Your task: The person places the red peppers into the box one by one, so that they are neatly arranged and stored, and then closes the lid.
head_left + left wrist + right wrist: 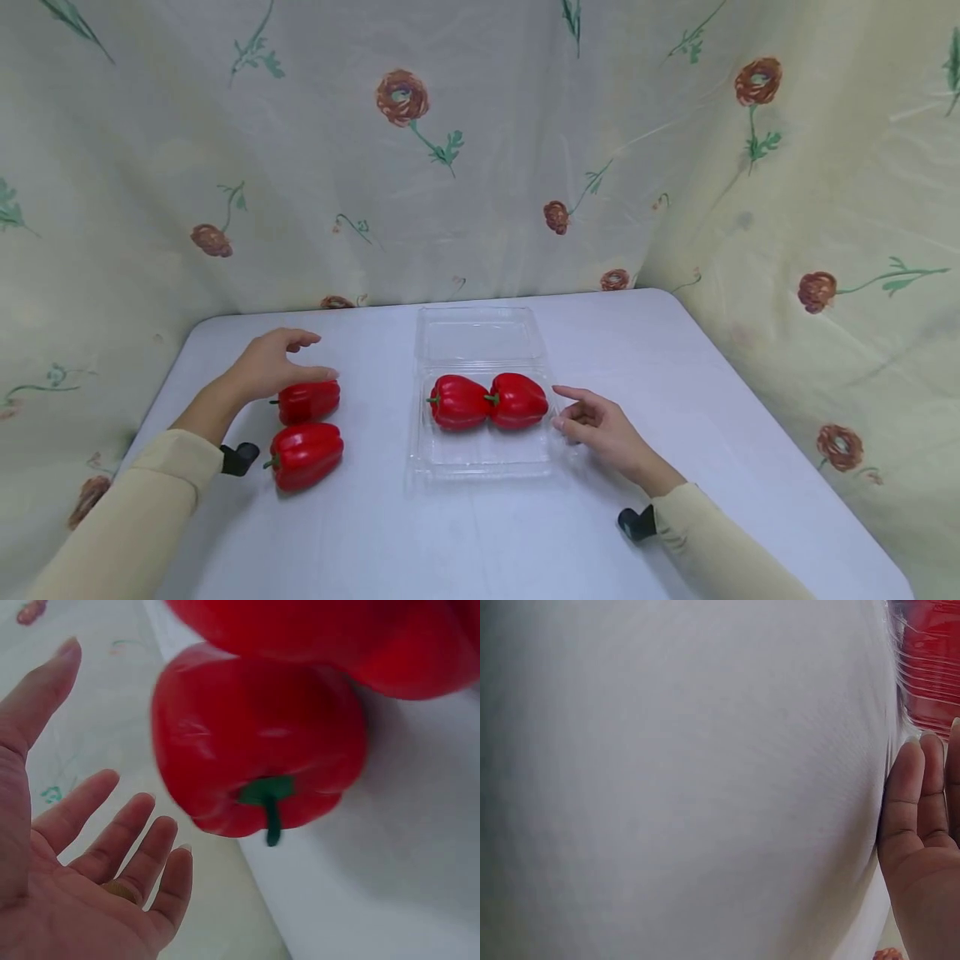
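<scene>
My left hand [272,363] reaches over the farther of two red bell peppers on the left, thumb and fingers spread with nothing between them. That farther pepper [309,402] lies on its side, partly covered by the hand in the head view; its green stem shows in the left wrist view, on the pepper [259,735]. Closer in lies another pepper [306,456]. A clear plastic clamshell box [480,454] stands with its lid raised at the back, holding a left pepper [459,402] and a right pepper [519,402]. At its right side is my right hand [600,429], fingers nearly straight, fingertips right at the wall.
A white table [480,542] carries everything, its far corners rounded. Behind it and along both sides hangs a pale curtain [495,125] printed with brown flowers. Dark wrist cameras sit at the left sleeve [157,492] and right sleeve [720,542].
</scene>
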`<state>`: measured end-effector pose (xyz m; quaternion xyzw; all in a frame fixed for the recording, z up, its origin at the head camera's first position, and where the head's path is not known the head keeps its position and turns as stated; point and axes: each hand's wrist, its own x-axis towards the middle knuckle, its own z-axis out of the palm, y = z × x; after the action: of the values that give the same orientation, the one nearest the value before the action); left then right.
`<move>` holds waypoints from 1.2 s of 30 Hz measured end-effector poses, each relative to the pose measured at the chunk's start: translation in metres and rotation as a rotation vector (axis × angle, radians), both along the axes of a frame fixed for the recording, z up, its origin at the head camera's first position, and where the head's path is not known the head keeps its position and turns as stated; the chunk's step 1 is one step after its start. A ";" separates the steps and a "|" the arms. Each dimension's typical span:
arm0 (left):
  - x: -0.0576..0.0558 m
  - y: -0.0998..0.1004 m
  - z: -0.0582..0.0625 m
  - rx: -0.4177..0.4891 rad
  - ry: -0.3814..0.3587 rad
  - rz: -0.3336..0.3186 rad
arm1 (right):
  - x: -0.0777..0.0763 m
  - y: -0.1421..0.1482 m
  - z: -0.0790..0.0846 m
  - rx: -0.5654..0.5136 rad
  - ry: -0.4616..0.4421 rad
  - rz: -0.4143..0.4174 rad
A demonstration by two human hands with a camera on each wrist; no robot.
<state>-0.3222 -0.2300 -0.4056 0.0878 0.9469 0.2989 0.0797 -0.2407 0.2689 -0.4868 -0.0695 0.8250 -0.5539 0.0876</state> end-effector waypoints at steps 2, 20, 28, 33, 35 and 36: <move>0.000 -0.002 -0.004 0.007 -0.010 0.003 | 0.001 -0.001 0.001 0.005 0.007 -0.003; -0.003 -0.013 -0.039 0.005 -0.127 -0.018 | 0.002 -0.001 0.001 -0.011 -0.008 -0.017; 0.002 -0.009 -0.040 0.006 -0.124 -0.024 | 0.005 -0.003 0.007 0.009 -0.005 -0.013; 0.002 -0.009 -0.038 0.001 -0.122 -0.025 | 0.001 0.000 -0.003 0.016 0.014 -0.014; 0.002 -0.009 -0.038 0.000 -0.120 -0.023 | 0.001 0.000 -0.003 0.014 0.019 -0.010; 0.002 -0.010 -0.037 0.000 -0.116 -0.025 | 0.000 0.000 -0.003 0.014 0.021 -0.008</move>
<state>-0.3203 -0.2397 -0.4430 0.0821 0.9395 0.3025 0.1382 -0.2402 0.2686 -0.4898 -0.0714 0.8299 -0.5479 0.0772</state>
